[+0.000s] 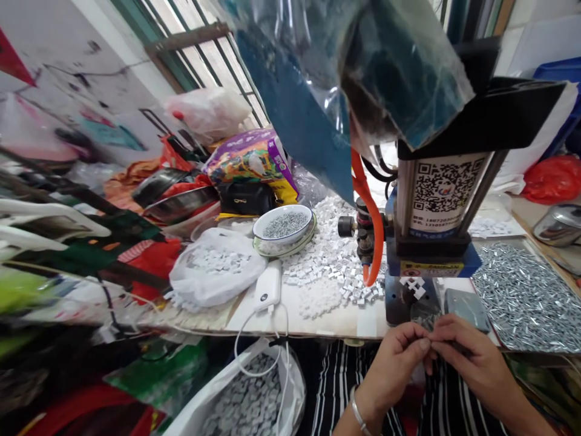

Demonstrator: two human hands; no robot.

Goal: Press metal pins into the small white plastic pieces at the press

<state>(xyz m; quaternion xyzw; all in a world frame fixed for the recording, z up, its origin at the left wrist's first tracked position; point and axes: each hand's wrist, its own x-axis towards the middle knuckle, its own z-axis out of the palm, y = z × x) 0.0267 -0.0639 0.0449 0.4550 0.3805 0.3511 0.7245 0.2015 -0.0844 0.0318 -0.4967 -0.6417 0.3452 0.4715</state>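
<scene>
My left hand [399,357], with a silver bangle [358,413] on its wrist, is closed in a pinch in front of the press. My right hand [469,354] pinches too, its fingertips meeting those of the left. Whatever lies between the fingertips is too small and hidden to make out. Just beyond the hands stands the base of a pneumatic press [394,297], with several small white plastic pieces [413,286] under its head. A grey block [466,306] sits beside the base, near my right hand.
Metal pins fill a tray [499,339] at the right. White pieces [318,260] are heaped left of the press, near a bowl of metal parts [259,233], a white plastic bag [181,284] and a power bank [269,284]. An orange hose [376,224] hangs beside the press. Below the edge, a sack [295,387] holds grey pieces.
</scene>
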